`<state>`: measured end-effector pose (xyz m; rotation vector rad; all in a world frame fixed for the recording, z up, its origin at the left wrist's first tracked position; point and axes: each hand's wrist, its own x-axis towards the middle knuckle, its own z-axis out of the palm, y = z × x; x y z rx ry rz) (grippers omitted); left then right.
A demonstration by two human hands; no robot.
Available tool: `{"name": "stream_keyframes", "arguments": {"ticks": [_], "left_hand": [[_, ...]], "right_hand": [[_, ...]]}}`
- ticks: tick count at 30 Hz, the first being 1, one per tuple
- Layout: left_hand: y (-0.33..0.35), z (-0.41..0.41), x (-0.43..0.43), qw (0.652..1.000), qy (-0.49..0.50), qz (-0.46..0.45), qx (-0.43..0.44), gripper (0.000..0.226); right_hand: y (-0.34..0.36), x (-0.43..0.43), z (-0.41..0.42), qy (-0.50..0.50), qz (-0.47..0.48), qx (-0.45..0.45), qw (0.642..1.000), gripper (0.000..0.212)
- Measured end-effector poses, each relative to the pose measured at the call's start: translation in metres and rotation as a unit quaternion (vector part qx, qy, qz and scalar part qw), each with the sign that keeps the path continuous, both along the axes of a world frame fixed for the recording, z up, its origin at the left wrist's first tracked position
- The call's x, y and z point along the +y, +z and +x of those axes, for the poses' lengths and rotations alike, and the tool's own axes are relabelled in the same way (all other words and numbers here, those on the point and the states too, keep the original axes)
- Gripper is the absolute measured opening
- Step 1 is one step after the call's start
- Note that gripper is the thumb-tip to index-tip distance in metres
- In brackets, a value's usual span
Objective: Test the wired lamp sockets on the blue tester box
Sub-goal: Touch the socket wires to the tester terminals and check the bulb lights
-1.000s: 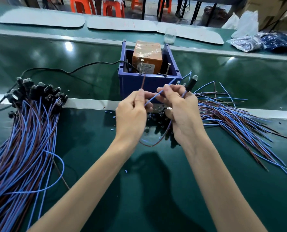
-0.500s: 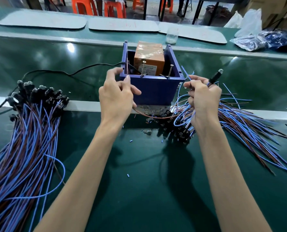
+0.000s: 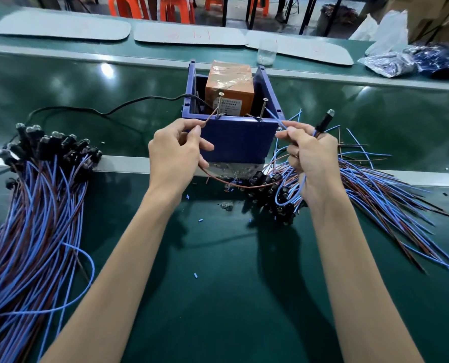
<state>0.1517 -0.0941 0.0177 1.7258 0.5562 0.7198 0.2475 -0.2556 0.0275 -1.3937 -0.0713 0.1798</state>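
The blue tester box [image 3: 237, 142] stands on the green bench, with an orange block [image 3: 228, 90] inside and two upright screws [image 3: 220, 104] on its front rim. My left hand [image 3: 175, 158] pinches a brown wire [image 3: 209, 120] whose end reaches the left screw. My right hand [image 3: 312, 163] pinches a blue wire [image 3: 274, 116] that runs up to the right screw [image 3: 263, 108], and it also grips a black lamp socket [image 3: 323, 123] sticking up past my fingers. The socket's bulb looks dark.
A large bundle of wired sockets [image 3: 34, 195] lies at the left, another pile [image 3: 370, 187] at the right behind my right hand. A black cable [image 3: 108, 111] runs into the box. A glass jar [image 3: 267, 52] and plastic bags [image 3: 391, 64] sit at the back.
Both hands moved apart, then toward the box's front rim. The brown wire end now reaches the left screw and the blue wire end the right screw.
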Motion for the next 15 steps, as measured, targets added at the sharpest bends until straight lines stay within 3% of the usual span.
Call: {"name": "stream_keyframes", "arguments": {"ticks": [15], "left_hand": [[0.0031,-0.0021,0.0000,1.000,-0.013,-0.011,0.000,0.020]], "right_hand": [[0.0006,0.0001,0.0029,0.014,0.004,-0.012,1.000,0.028]]}}
